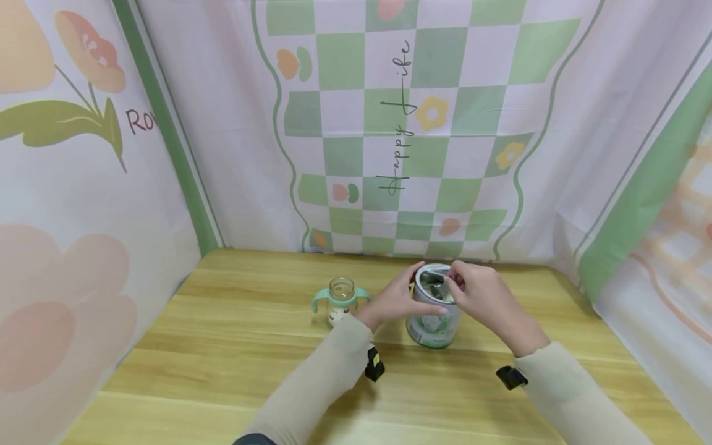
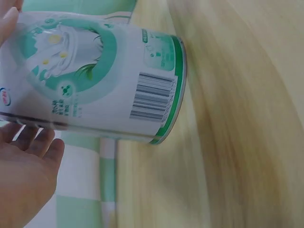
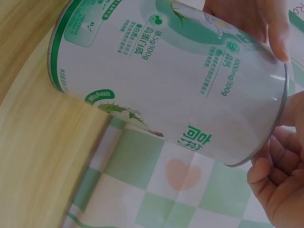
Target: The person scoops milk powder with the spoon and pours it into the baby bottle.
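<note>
A white and green milk powder tin [image 1: 434, 327] stands upright on the wooden table, its open-looking top silvery and shiny inside the rim. My left hand [image 1: 397, 300] grips the tin's left side near the top, thumb across the front. In the left wrist view, its printed wall [image 2: 118, 71] and barcode face the camera. At the right of the rim, my right hand [image 1: 484, 293] has curled fingers and appears to pinch the silvery foil seal [image 1: 436, 284]. The pinched part is mostly hidden by the fingers. From the right wrist, curled fingers [image 3: 275, 175] show beside the tin's rim.
A clear cup with mint-green handles [image 1: 341, 300] stands on the table, left of the tin and close to my left forearm. The wooden table [image 1: 222, 334] meets a checked green and white curtain [image 1: 411, 154] at its back edge.
</note>
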A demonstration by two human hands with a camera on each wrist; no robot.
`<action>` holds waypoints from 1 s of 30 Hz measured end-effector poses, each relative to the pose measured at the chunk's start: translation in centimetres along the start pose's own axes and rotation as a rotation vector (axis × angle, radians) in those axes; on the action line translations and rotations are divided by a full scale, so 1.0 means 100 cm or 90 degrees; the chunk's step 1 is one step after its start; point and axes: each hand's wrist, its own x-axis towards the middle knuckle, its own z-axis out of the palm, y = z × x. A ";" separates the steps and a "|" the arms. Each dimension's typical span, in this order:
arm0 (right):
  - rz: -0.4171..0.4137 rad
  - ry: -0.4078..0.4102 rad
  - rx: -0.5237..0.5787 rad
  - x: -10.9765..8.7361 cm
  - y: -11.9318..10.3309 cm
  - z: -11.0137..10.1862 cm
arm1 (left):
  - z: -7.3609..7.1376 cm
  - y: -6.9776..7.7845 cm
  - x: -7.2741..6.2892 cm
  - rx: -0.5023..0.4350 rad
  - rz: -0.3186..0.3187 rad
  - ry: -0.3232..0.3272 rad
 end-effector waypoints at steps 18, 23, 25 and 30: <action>0.001 -0.038 0.032 0.004 -0.004 0.006 | 0.010 -0.001 -0.002 -0.030 -0.102 0.041; 0.021 -0.066 0.070 0.006 -0.006 0.006 | 0.009 -0.002 -0.002 -0.054 -0.071 0.016; 0.024 -0.072 0.078 0.007 -0.008 0.006 | 0.009 -0.003 -0.001 -0.065 -0.060 0.006; 0.030 -0.095 0.098 0.009 -0.011 0.006 | 0.008 -0.005 0.001 -0.076 -0.016 -0.018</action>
